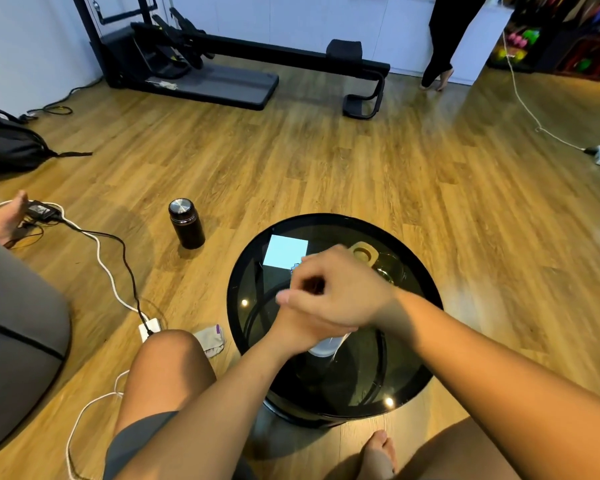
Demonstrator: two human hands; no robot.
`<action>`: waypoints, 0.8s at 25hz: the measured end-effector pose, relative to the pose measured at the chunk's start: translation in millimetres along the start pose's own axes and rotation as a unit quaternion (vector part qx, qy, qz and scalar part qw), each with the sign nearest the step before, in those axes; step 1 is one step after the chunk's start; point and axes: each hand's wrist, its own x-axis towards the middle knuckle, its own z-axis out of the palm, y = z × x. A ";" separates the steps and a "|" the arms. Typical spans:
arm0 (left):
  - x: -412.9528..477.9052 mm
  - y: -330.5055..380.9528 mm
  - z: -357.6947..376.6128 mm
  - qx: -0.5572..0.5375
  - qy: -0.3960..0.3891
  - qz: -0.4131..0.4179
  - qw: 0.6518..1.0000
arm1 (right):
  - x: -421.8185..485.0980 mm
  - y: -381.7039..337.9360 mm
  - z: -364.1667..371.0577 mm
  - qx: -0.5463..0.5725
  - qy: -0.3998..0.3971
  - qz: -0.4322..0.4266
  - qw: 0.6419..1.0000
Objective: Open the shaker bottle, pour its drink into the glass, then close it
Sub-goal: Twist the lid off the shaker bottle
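The shaker bottle (pixel 326 346) stands on the round black glass table (pixel 416 368), and only its clear lower part shows below my hands. My left hand (pixel 297 329) is wrapped around the bottle's body. My right hand (pixel 340 289) is closed over the bottle's top, where the lid is hidden under the fingers. Just behind my right hand, on the far right of the table, a clear glass (pixel 390 270) stands upright. Next to the glass lies a small wooden lid (pixel 362 252).
A white paper square (pixel 286 251) lies at the table's far left. A dark metal flask (pixel 186 223) stands on the wooden floor to the left. Cables and a power strip (pixel 149 329) run there too. My knees flank the table. Another person stands far back.
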 end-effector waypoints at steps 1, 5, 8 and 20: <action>1.1 -1.3 -0.9 -0.023 0.021 -0.008 0.999 | -2.4 3.1 -11.1 0.013 0.047 0.020 0.999; -0.1 0.4 -2.4 -0.072 0.062 -0.044 0.995 | -2.7 23.5 -28.8 -0.247 0.016 0.253 0.935; 0.3 -1.0 0.0 -0.063 0.071 -0.043 0.995 | 6.2 24.4 -13.8 -0.183 0.000 0.244 0.952; 1.7 -0.6 -1.4 -0.069 0.066 -0.027 0.995 | 6.2 6.8 -26.2 -0.229 0.059 0.177 0.956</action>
